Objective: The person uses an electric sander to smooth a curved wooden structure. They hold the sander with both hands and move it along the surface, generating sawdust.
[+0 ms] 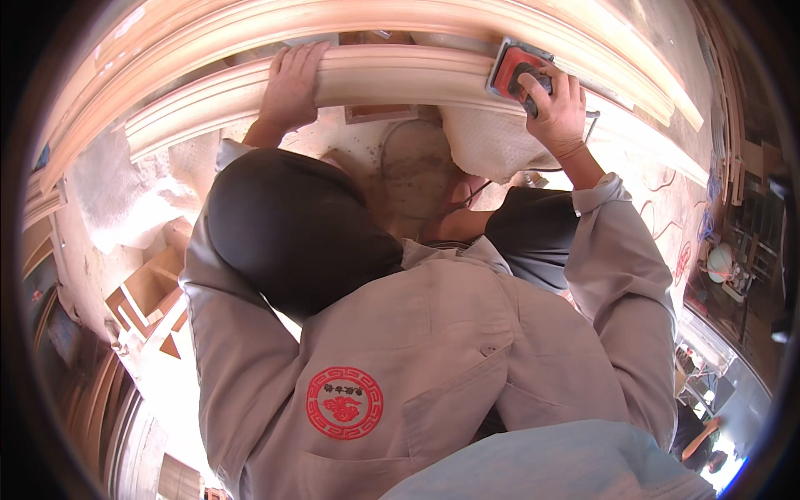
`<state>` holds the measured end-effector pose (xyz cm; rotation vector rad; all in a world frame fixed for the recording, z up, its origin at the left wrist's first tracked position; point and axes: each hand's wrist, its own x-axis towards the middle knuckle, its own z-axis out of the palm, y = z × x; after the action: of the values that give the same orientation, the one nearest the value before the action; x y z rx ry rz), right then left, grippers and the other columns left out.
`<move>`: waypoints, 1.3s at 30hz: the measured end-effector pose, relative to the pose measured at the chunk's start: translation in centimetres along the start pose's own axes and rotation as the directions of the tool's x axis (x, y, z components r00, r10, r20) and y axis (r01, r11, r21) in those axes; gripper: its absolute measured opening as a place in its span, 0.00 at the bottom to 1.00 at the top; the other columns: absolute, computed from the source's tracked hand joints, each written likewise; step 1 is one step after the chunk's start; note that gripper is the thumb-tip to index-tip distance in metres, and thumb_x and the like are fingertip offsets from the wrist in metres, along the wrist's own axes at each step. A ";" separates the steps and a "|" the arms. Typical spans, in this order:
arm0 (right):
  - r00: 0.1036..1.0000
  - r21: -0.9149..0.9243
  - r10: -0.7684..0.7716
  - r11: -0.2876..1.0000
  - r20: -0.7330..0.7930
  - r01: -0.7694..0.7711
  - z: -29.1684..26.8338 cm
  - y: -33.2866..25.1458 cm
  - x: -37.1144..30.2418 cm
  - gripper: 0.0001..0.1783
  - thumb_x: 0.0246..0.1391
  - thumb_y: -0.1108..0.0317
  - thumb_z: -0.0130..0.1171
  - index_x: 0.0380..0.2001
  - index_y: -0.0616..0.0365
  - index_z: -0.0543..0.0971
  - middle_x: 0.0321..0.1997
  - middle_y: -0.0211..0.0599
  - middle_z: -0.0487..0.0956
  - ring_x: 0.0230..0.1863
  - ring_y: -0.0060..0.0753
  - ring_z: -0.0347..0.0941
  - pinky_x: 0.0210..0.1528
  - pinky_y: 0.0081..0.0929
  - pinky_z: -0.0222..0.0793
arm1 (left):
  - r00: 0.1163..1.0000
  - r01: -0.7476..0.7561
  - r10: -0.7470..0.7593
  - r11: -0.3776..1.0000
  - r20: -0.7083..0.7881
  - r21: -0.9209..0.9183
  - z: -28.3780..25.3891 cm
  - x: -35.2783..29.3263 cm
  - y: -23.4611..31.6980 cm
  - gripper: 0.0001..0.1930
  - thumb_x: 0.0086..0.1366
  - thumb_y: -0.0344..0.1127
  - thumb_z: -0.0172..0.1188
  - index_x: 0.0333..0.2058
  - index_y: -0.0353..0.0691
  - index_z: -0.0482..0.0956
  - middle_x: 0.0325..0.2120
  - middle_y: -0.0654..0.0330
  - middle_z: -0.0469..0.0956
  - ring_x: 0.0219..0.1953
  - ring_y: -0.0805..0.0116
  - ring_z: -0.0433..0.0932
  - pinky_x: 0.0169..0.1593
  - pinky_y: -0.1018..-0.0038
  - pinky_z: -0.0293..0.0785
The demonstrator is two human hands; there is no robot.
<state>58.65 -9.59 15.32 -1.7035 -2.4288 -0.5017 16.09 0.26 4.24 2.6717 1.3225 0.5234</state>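
A long pale wooden moulding with grooved edges lies crosswise in front of me. My left hand rests across its left part, the fingers together and bent over the far edge. In my right hand is a red and black sander, gripped by its dark handle. The sander sits tilted on the right part of the moulding; its underside is hidden.
More long wooden mouldings run just beyond this one. Pale sheeting lies beneath it. Wooden box-like pieces stand at the left. A person in dark clothing shows at the lower right, apart from me.
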 end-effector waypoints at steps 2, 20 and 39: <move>0.999 -0.003 -0.017 1.000 -0.027 0.017 0.1 -1.9 0.9 0.30 0.37 0.72 0.68 0.48 0.31 0.79 0.50 0.32 0.75 0.48 0.45 0.72 0.46 0.44 0.72 | 1.000 -0.001 0.001 1.000 0.001 -0.007 0.0 0.1 0.2 0.47 0.44 0.22 0.62 0.68 0.43 0.59 0.62 0.53 0.68 0.68 0.54 0.63 0.74 0.53 0.49; 0.980 0.096 -0.136 0.984 -0.148 0.151 0.8 -18.5 10.4 0.21 0.45 0.68 0.61 0.45 0.34 0.77 0.43 0.36 0.69 0.45 0.45 0.68 0.40 0.46 0.66 | 0.991 0.006 -0.022 0.993 -0.130 -0.120 0.4 -0.7 -0.4 0.44 0.48 0.23 0.60 0.68 0.33 0.57 0.64 0.43 0.65 0.70 0.46 0.59 0.75 0.53 0.49; 0.963 0.157 0.075 0.980 0.260 -0.119 0.3 5.1 0.6 0.41 0.36 0.79 0.72 0.56 0.35 0.74 0.53 0.31 0.71 0.55 0.48 0.71 0.55 0.48 0.74 | 0.947 -0.031 0.163 0.904 -0.276 0.427 4.3 -1.5 -1.7 0.35 0.63 0.32 0.55 0.68 0.30 0.59 0.66 0.40 0.65 0.70 0.37 0.61 0.72 0.45 0.57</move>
<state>63.16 -7.40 16.24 -1.9010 -2.4510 -0.0605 15.53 0.32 -0.59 3.1208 1.5357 0.7728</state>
